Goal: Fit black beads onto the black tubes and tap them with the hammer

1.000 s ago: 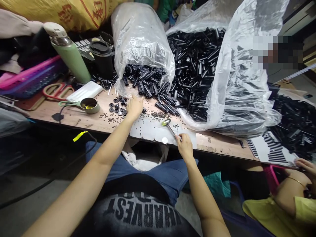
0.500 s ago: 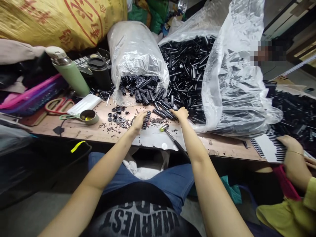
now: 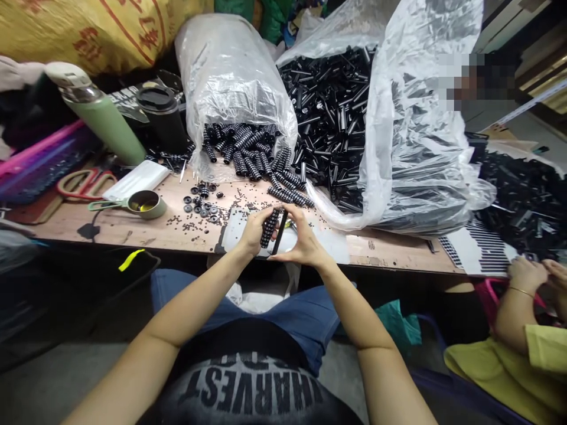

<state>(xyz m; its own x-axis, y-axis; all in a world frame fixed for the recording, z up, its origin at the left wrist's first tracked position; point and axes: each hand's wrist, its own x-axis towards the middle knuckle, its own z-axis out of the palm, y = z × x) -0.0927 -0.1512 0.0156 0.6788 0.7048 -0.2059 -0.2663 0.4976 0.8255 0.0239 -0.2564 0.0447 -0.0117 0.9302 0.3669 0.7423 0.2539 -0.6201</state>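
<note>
My left hand (image 3: pixel 256 231) is wrapped round a black cylinder with rows of pale dots (image 3: pixel 269 229), held upright over the bench's front edge. Close to its right, my right hand (image 3: pixel 302 239) grips a smooth black tube (image 3: pixel 279 232) between thumb and fingers, one at each end. Behind both hands, more dotted cylinders (image 3: pixel 290 196) lie in a heap that spills from a clear plastic bag (image 3: pixel 234 65). A larger pile of smooth black tubes (image 3: pixel 330 118) fills the open bag at the back right. The hammer is mostly hidden behind my right hand.
Tiny dark beads (image 3: pixel 190 224) and black round caps (image 3: pixel 201 208) are scattered on the bench (image 3: pixel 390 251). To the left stand a metal cup (image 3: pixel 157 206), red-handled scissors (image 3: pixel 84 184), a green bottle (image 3: pixel 108 127) and a black tumbler (image 3: pixel 163 121). A co-worker's hands (image 3: pixel 527 276) are at the right.
My right hand has come from the heap of dotted cylinders to beside my left hand and now holds a smooth black tube. The view has shifted slightly.
</note>
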